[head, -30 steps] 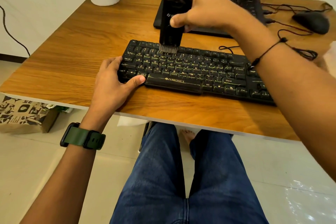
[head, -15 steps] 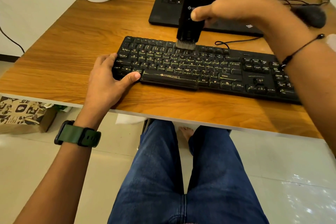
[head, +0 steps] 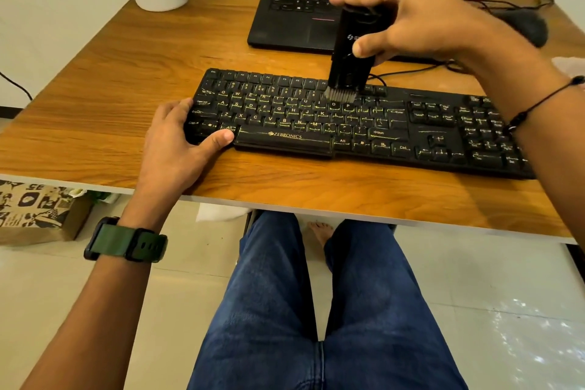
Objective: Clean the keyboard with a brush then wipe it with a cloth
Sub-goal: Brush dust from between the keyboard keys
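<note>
**A:** So, where does it stand? The right hand (head: 421, 16) grips the black brush (head: 351, 51) upright, thumb across its front, bristles down on the keyboard (head: 316, 123) near the O and P keys of the upper letter row.

**B:** And the left hand (head: 177, 139) lies at the near left corner of the keyboard, fingers loosely laid over the edge keys, thumb pressed on the front edge beside the spacebar. It steadies more than it clamps.

**A:** What could go wrong?

**B:** I'd guess the keyboard could skid on the wooden desk (head: 126, 66) if a stroke drags hard to the right, since only that one corner is held. Its cable (head: 408, 71) loops just behind the brush (easy to snag on a far sweep). Dust could also just be pushed between keys, not out.

**A:** Compared with a second ago?

**B:** The brush has travelled right along the upper rows, from around the left-side letters to about the middle. The left hand has kept its hold on the same corner. No cloth has been taken up; a pale thing at the right edge is too cropped to name.
</note>
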`<act>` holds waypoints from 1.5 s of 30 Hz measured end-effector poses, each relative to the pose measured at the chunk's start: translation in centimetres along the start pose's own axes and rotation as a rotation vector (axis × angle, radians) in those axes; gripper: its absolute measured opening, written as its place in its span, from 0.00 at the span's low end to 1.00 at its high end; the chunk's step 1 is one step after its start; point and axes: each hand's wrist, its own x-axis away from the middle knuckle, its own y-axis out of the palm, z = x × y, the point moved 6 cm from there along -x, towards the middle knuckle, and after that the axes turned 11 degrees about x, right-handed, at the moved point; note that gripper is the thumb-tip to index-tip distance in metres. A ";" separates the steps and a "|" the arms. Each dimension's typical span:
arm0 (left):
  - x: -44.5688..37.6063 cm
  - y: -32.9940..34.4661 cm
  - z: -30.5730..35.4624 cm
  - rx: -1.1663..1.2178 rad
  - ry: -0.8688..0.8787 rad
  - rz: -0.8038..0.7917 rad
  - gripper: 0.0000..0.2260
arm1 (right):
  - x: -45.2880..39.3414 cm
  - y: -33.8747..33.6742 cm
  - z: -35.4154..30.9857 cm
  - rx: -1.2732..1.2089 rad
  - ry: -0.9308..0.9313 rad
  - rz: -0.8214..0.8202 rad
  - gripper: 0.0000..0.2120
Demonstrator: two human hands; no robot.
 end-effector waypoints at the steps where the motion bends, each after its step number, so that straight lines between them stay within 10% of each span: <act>1: 0.0 0.0 0.0 -0.001 0.003 -0.001 0.35 | 0.2 -0.3 -0.2 0.000 -0.003 0.012 0.30; 45: 0.3 0.0 0.3 -0.014 -0.008 -0.003 0.34 | 4.7 -3.3 4.4 0.042 0.074 0.003 0.31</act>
